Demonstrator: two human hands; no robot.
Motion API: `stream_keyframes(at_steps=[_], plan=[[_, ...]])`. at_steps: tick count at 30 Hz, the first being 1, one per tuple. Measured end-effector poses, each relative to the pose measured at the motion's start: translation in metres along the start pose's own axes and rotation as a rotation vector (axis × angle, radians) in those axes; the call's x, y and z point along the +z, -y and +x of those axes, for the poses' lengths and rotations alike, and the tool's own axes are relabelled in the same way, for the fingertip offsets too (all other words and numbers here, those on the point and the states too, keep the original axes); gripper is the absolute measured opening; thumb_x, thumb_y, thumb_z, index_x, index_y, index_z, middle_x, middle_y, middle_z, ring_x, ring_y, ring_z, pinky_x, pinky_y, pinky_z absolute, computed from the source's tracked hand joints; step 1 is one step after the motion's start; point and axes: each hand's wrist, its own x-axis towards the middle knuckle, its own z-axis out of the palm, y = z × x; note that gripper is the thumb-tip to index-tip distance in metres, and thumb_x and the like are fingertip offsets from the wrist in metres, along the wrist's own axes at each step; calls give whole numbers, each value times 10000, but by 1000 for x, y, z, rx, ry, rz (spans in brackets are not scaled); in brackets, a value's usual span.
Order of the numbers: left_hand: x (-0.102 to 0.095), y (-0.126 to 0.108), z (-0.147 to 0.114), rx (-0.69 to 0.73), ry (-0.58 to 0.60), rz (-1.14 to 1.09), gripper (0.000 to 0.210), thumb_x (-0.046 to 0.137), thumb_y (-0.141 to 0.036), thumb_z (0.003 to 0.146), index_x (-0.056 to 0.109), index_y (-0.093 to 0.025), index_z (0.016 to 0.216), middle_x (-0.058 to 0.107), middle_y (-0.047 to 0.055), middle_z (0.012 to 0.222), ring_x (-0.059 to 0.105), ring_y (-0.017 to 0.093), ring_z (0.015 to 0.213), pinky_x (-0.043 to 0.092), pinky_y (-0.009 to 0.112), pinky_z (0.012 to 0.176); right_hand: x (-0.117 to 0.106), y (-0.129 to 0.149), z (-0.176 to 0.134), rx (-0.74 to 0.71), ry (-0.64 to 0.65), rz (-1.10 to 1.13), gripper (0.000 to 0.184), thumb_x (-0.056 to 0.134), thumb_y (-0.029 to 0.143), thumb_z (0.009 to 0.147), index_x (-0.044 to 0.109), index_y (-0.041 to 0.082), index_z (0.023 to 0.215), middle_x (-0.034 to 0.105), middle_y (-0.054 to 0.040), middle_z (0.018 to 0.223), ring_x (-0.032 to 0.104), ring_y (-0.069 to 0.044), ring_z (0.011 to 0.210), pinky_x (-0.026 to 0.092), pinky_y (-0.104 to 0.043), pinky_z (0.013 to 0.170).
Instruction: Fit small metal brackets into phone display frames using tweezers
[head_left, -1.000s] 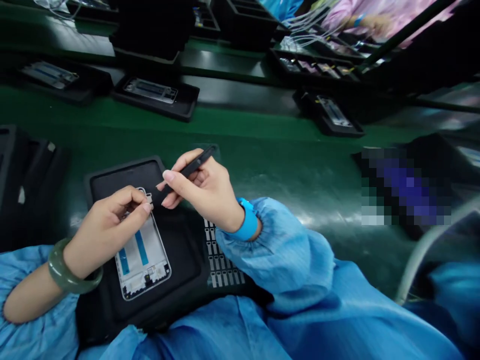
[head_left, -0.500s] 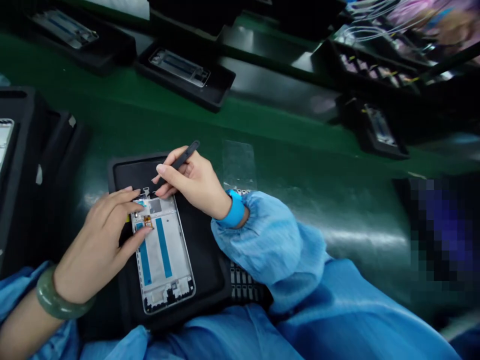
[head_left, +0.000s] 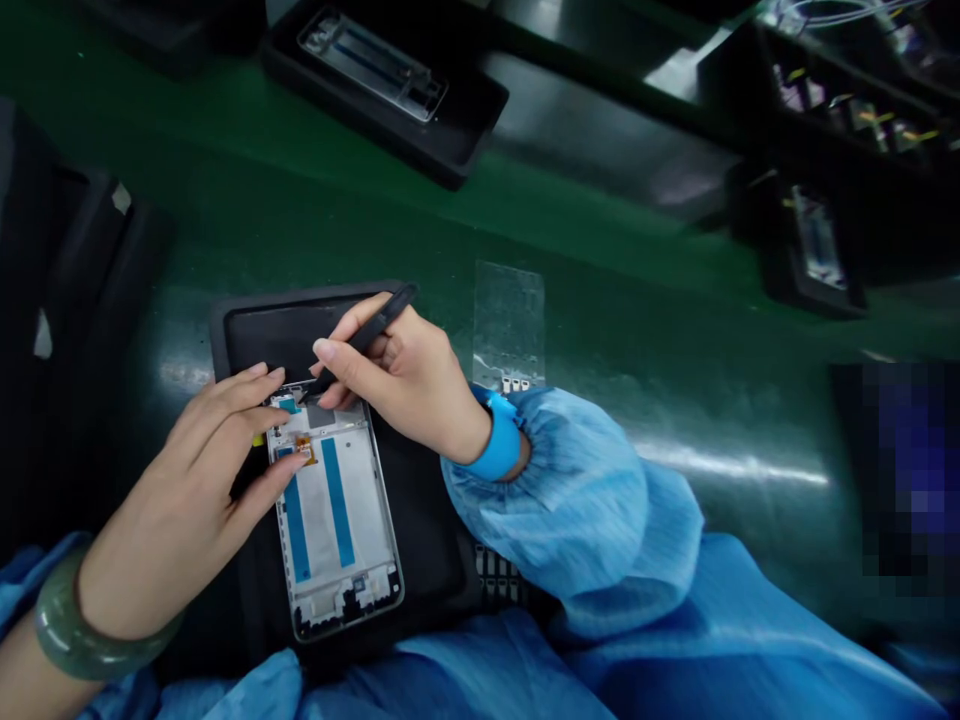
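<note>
A silver phone frame (head_left: 324, 535) with blue strips lies on a black tray (head_left: 420, 540) in front of me. My left hand (head_left: 199, 450) grips its upper left part, fingers along the top edge and thumb beside an orange flex cable (head_left: 306, 450). Black tweezers (head_left: 375, 325) are pinched in my right hand (head_left: 409, 390), slanting down to the frame's top end. Their tips are at a small metal piece (head_left: 297, 393) close to my left fingertips. My fingers partly hide that top corner.
A clear plastic sheet (head_left: 510, 315) with small metal pieces lies right of the tray. More small parts (head_left: 499, 575) sit below my right sleeve. Other black trays (head_left: 465, 135) with phone frames stand farther back on the green surface (head_left: 637, 350); black trays (head_left: 90, 250) are stacked at left.
The view has shifted. The tweezers' tips and the small metal piece, earlier at the frame's top edge, now sit lower against the frame. My left hand keeps its grip.
</note>
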Motion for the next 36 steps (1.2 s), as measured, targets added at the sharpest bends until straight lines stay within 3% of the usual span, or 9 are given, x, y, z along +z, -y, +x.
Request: stream_keyframes(at_steps=[9,17,24,30,36], plan=[[0,1,0,36,-12,33,292,517,-325,900,521,-124,1111,496,111,1299,404,212,1289,306,361,1128,0,-4,1,-47,1,-19,273,629,400,795,479,188,880,607,53,673,682,-112,575,547,-195,522],[3,6,0,126,13,111,304,504,-266,907,514,-160,1192,483,128,1289,395,262,1288,357,482,1076,0,-5,1,-83,8,-72,257,616,393,810,474,193,883,618,47,697,678,-103,592,545,-199,548],[2,3,0,112,32,137,310,488,-238,906,525,-157,1203,472,137,1302,389,275,1292,365,492,1069,-1,-6,-1,-156,8,-140,251,622,386,811,494,183,885,619,36,742,672,-90,628,546,-187,570],[3,2,0,97,29,173,307,475,-230,908,520,-165,1204,474,129,1318,396,265,1292,379,482,1055,2,1,1,-151,-168,126,267,629,375,805,435,201,860,586,56,703,665,-79,586,570,-179,545],[5,5,0,110,10,220,300,482,-269,904,527,-176,1186,496,127,1289,420,271,1267,390,484,1024,3,-3,5,-221,-158,141,319,698,331,749,437,213,888,601,28,787,674,-105,706,590,-239,649]])
